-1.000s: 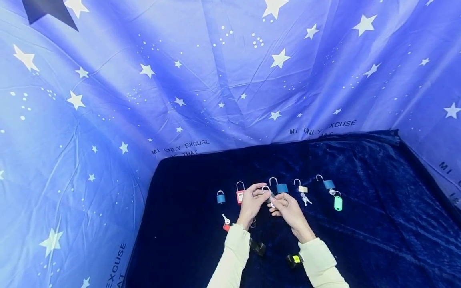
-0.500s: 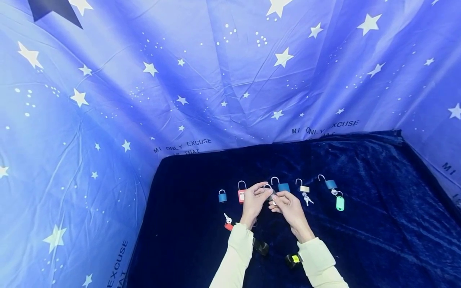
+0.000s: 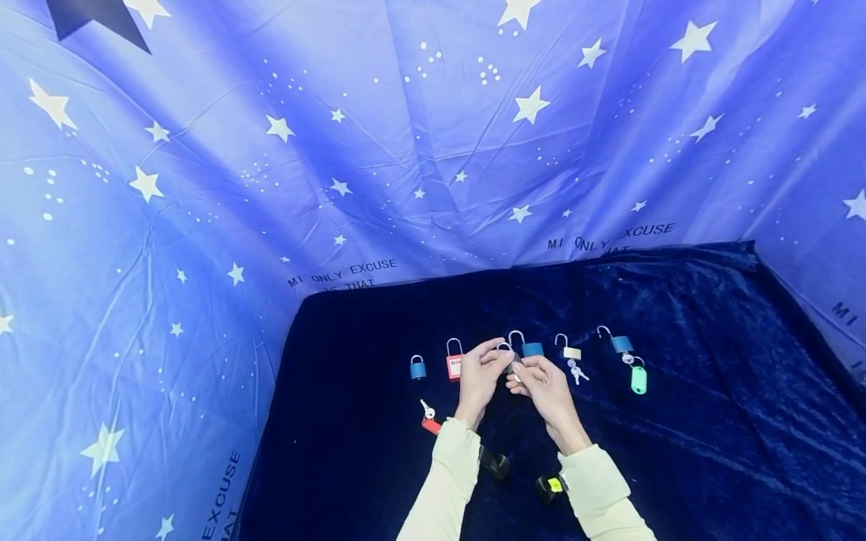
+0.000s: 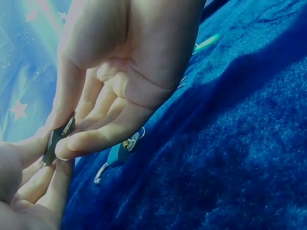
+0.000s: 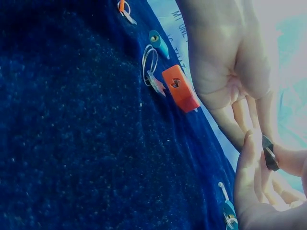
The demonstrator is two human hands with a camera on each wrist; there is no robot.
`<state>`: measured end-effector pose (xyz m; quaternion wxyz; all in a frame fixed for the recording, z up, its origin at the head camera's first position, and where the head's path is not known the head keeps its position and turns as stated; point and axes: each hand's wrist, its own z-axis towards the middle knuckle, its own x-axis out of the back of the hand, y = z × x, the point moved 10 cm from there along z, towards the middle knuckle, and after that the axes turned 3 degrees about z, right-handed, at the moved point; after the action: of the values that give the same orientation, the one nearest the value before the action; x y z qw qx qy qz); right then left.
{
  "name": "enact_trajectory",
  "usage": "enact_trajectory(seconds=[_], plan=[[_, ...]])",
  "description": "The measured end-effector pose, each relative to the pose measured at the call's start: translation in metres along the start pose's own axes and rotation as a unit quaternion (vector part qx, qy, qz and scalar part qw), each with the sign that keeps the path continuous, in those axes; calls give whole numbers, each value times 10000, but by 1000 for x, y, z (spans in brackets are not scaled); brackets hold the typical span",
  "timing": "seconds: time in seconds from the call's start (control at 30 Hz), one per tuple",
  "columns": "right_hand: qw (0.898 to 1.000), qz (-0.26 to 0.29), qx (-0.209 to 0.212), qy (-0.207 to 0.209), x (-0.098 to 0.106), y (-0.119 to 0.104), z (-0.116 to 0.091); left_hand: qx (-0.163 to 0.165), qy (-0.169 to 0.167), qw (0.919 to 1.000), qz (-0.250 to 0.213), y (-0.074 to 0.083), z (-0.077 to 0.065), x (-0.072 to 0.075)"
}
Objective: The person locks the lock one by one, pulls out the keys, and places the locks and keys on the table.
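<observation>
My left hand (image 3: 477,379) grips a small dark grey padlock (image 3: 513,364) in the head view, with its silver shackle (image 3: 504,348) pointing up. The right hand (image 3: 545,392) pinches the same padlock from the other side. A small silvery piece (image 4: 68,125) shows at the padlock's lower end by the right fingers in the left wrist view; its shape is mostly covered. From the right wrist, the padlock's dark edge (image 5: 269,153) shows between both hands' fingertips. Close behind the hands lies a larger blue padlock (image 3: 532,351) with its shackle open.
To the left stand a small blue padlock (image 3: 418,368), a red padlock (image 3: 455,367) and a key with a red tag (image 3: 431,426). To the right lie a brass padlock (image 3: 571,354) with keys and a blue padlock (image 3: 621,345) with a green tag (image 3: 638,380). Dark blue velvet (image 3: 352,451) covers the surface.
The left hand has shifted slightly right and up along with the dark padlock. A key ring seen beside the left wrist earlier is now hidden behind it. Right hand nearly still.
</observation>
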<state>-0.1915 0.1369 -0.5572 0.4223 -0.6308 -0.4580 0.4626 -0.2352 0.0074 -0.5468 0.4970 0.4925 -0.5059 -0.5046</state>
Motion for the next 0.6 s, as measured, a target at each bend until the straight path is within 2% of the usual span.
enact_trajectory(seconds=[0.6], plan=[[9988, 244, 327, 259, -2, -4, 2, -143, 287, 9995, -11, 6, -2, 0]])
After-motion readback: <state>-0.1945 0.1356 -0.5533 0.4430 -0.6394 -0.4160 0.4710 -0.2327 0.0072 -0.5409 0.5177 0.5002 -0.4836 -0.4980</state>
